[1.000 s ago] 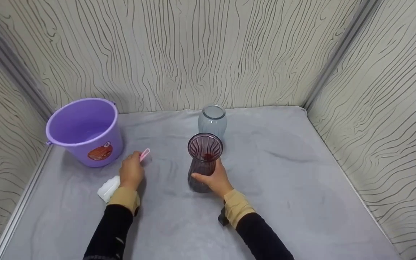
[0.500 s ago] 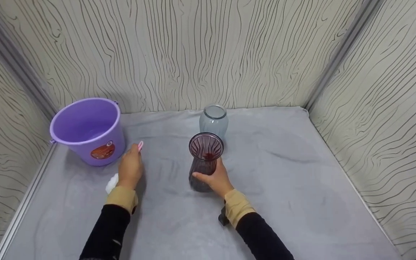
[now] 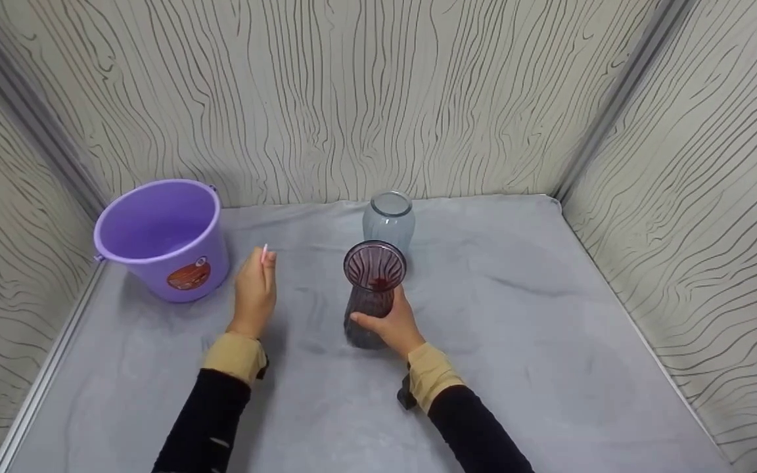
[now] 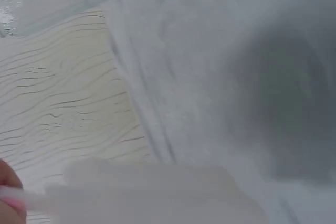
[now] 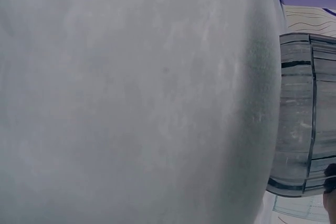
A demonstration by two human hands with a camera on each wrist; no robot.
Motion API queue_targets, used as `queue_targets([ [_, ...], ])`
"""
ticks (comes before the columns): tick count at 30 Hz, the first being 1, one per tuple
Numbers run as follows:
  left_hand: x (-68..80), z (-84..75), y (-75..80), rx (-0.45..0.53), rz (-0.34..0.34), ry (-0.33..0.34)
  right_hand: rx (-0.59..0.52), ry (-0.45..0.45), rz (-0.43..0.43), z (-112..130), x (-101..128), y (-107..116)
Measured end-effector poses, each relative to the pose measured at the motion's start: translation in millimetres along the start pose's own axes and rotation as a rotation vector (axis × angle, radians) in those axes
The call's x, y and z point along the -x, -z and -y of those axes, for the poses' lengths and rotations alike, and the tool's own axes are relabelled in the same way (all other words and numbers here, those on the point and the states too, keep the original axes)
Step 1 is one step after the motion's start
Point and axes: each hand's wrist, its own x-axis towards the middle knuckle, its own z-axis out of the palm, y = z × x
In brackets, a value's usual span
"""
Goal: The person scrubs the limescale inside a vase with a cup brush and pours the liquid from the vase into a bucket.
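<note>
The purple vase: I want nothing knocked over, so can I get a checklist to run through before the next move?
1. Purple vase upright on the grey cloth: ok.
2. Right hand grips its lower body: ok.
3. Left hand holds the pink-handled tool: ok.
4. Tool's working end visible: cannot tell, the hand hides it.
5. Clear vase stands apart behind the purple vase: ok.
6. Bucket clear of the left hand: ok.

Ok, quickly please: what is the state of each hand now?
Left hand: closed, holding a thin pink stick that pokes up from its fingers.
Right hand: closed, holding the dark ribbed vase.
</note>
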Motion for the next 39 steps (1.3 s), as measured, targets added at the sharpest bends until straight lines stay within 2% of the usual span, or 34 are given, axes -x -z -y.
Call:
queue_targets([
  [6, -6.6, -21.5, -5.3, 0.106, -0.059, -0.062, 0.000, 0.004, -0.004, 0, 0, 0],
  [9, -10.4, -33.1, -6.2, 0.171, -0.106, -0.045, 0.005, -0.001, -0.006, 1, 0, 0],
  [12, -14.9, -46.1, -5.3, 0.291, -0.156, 0.012, 0.010, -0.001, -0.010, 1, 0, 0],
  [15, -21.6, -62.5, -2.7, 0.435, -0.235, 0.065, 0.011, -0.003, -0.013, 0, 0, 1],
  [19, -32.2, -84.9, 0.3, 0.631, -0.385, 0.065, 0.009, -0.019, -0.008, 1, 0, 1],
  [23, -41.7, -105.3, 3.0, 0.751, -0.494, -0.030, -0.002, -0.041, -0.001, 1, 0, 0],
  [27, -47.2, -124.9, 6.1, 0.780, -0.565, -0.181, -0.014, -0.021, -0.006, -1, 1, 0],
  [30, -48.8, -139.0, 7.4, 0.872, -0.607, -0.264, -0.016, 0.005, -0.010, -1, 1, -1],
  [35, -47.4, -155.4, 6.3, 1.083, -0.629, -0.331, -0.021, 0.039, -0.004, -1, 0, -1],
  [39, -43.3, -165.0, 2.8, 1.121, -0.587, -0.358, -0.007, 0.071, -0.008, -2, 0, 0],
])
